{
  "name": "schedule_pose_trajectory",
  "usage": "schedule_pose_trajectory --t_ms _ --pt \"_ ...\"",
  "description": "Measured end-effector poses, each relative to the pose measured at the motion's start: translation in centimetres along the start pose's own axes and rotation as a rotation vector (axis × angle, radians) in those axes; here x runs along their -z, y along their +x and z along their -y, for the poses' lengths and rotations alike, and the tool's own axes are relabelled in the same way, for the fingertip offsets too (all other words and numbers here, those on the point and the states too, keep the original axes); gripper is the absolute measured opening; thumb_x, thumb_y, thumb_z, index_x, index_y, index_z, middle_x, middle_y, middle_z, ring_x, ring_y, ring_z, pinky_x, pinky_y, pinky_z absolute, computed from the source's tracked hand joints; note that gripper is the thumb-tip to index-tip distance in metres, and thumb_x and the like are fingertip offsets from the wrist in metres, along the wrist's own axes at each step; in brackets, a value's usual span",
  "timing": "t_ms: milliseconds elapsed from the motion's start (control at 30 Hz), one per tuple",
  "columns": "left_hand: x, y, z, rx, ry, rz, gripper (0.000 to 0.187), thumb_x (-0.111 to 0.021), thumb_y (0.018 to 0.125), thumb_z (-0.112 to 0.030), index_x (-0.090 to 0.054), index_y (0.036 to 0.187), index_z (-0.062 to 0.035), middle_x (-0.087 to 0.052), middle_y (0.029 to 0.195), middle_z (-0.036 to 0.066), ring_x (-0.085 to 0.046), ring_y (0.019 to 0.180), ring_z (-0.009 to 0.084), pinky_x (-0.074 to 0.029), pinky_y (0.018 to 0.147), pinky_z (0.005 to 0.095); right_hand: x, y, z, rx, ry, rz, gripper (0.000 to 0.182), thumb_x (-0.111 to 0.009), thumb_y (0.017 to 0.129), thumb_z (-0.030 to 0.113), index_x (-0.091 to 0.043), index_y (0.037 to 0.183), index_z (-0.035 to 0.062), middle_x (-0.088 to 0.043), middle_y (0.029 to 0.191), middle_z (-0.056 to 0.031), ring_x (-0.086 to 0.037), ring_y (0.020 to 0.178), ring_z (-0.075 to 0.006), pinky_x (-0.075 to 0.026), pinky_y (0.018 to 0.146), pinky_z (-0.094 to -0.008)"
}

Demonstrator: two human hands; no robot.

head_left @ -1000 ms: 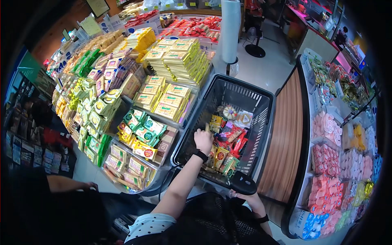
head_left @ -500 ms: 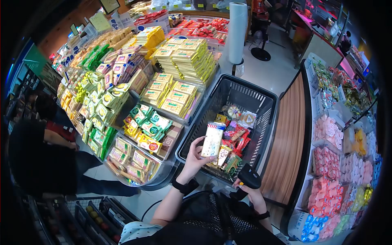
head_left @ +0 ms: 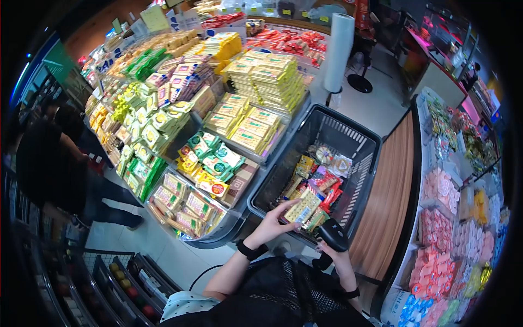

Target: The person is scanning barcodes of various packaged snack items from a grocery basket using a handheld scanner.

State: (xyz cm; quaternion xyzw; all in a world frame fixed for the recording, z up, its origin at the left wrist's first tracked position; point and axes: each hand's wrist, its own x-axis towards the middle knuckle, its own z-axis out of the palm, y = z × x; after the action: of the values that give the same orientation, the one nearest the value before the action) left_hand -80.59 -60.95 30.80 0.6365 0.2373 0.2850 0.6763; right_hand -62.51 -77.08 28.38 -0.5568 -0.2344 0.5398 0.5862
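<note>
My left hand (head_left: 274, 224) is closed on a yellowish biscuit packet (head_left: 304, 206) with rows of dots and a pale label. The packet is held above the near end of a black plastic basket (head_left: 261, 203). Below it in the basket lie several wrapped snacks, among them red packets (head_left: 330, 181), a pale round one (head_left: 325, 155) and a green packet (head_left: 316, 220). My right hand (head_left: 342, 257) grips a black handheld scanner (head_left: 333, 234) close to the basket's front right corner, its head near the biscuit packet.
Left of the basket, trays hold stacked biscuit packets (head_left: 264, 76) and green and yellow packets (head_left: 215, 161). A brown wooden ledge (head_left: 389, 191) runs along the right, beside pink-wrapped sweets (head_left: 433, 261). A plastic bag roll (head_left: 338, 52) stands behind. A person (head_left: 49, 163) is at left.
The packet in my left hand has come lower and is tilted; a yellowish dotted face shows where a white one with red and blue showed. The view has shifted, and the person at left has moved.
</note>
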Motion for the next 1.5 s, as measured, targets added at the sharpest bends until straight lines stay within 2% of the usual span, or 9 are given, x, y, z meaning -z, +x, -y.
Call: schedule_pose_trajectory --t_ms 433,533,600,733,867,967,1133,1233,1500 --pt "7.3 -1.9 -6.3 0.002 0.057 -0.107 0.05 -0.059 0.082 -0.012 -0.039 0.127 -0.0069 -0.051 0.112 0.003 -0.05 0.088 0.0053 -0.043 0.075 0.0207 -3.9 -0.3 0.0 0.026 -0.031 -0.201 0.019 -0.062 0.074 0.0 -0.057 0.093 -0.0035 -0.059 0.074 -0.0057 -0.055 0.06 -0.0117 -0.045 0.056 -0.0238" --pt "12.9 -1.2 -8.7 0.006 0.174 -0.325 0.046 -0.059 0.082 -0.013 -0.043 0.124 -0.0053 -0.052 0.114 0.004 -0.051 0.087 0.0086 -0.045 0.072 0.0221 -4.6 -0.4 -0.2 0.05 -0.033 -0.251 0.02 -0.064 0.074 0.006 -0.057 0.091 -0.0024 -0.058 0.068 -0.0064 -0.055 0.056 -0.0114 -0.045 0.056 -0.0232" --pt "17.7 0.4 -9.6 -0.237 0.407 -0.537 0.044 -0.06 0.081 -0.013 -0.045 0.122 -0.005 -0.053 0.114 0.008 -0.053 0.08 0.0112 -0.046 0.068 0.0246 -5.4 -0.7 0.5 0.054 -0.025 -0.281 0.02 -0.064 0.074 0.003 -0.057 0.092 -0.0027 -0.057 0.07 -0.0058 -0.055 0.057 -0.0113 -0.046 0.056 -0.0237" --pt "26.9 3.5 -14.4 -0.334 0.836 -0.892 0.043 -0.061 0.077 -0.012 -0.048 0.118 -0.0069 -0.062 0.092 0.012 -0.058 0.066 0.0219 -0.047 0.063 0.0322 -5.4 0.0 -0.2 0.042 -0.007 -0.331 0.021 -0.063 0.073 0.003 -0.056 0.092 -0.0036 -0.057 0.072 -0.0056 -0.054 0.057 -0.0115 -0.047 0.055 -0.025" --pt "33.4 6.4 -20.2 -0.24 0.976 -1.148 0.039 -0.059 0.078 -0.014 -0.049 0.116 -0.0089 -0.061 0.083 0.012 -0.06 0.073 0.0271 -0.047 0.064 0.0355 -5.4 0.7 -0.9 0.065 -0.029 -0.386 0.024 -0.063 0.073 0.003 -0.055 0.095 -0.0047 -0.057 0.072 -0.0069 -0.055 0.056 -0.0124 -0.046 0.053 -0.0256" --pt "38.5 9.2 -21.2 -0.452 1.478 -1.316 0.041 -0.056 0.075 -0.008 -0.05 0.116 -0.0104 -0.06 0.089 0.009 -0.058 0.08 0.0242 -0.047 0.067 0.036 -6.6 1.1 -0.2 0.058 -0.023 -0.425 0.024 -0.063 0.074 0.004 -0.054 0.095 -0.0047 -0.057 0.069 -0.0076 -0.055 0.054 -0.0125 -0.044 0.05 -0.0236" --pt "42.2 12.5 -18.7 -0.175 2.089 -0.999 0.03 -0.054 0.073 -0.007 -0.053 0.103 -0.009 -0.058 0.083 0.007 -0.058 0.079 0.0205 -0.048 0.063 0.0327 -7.6 1.6 0.1 0.036 -0.06 -0.512 0.021 -0.061 0.077 0.012 -0.056 0.092 -0.0024 -0.058 0.061 -0.0087 -0.054 0.05 -0.0118 -0.043 0.048 -0.0219" --pt "43.8 14.4 -16.6 -0.138 2.102 -0.879 0.056 -0.058 0.071 -0.011 -0.039 0.123 -0.0041 -0.059 0.087 0.011 -0.059 0.075 0.024 -0.049 0.057 0.0334 -8.0 1.8 0.4 0.007 -0.085 -0.54 0.02 -0.061 0.077 0.011 -0.056 0.09 -0.0021 -0.057 0.061 -0.0083 -0.053 0.051 -0.0115 -0.042 0.049 -0.0212" --pt "42.5 16.7 -15.7 -0.061 1.89 -0.812 0.057 -0.059 0.075 -0.026 -0.04 0.123 -0.0041 -0.054 0.102 0.015 -0.057 0.083 0.0266 -0.046 0.066 0.0376 -9.4 2.2 1.6 -0.035 -0.009 -0.581 0.023 -0.061 0.076 0.01 -0.053 0.093 -0.0024 -0.056 0.061 -0.0081 -0.053 0.05 -0.0123 -0.043 0.048 -0.0218"
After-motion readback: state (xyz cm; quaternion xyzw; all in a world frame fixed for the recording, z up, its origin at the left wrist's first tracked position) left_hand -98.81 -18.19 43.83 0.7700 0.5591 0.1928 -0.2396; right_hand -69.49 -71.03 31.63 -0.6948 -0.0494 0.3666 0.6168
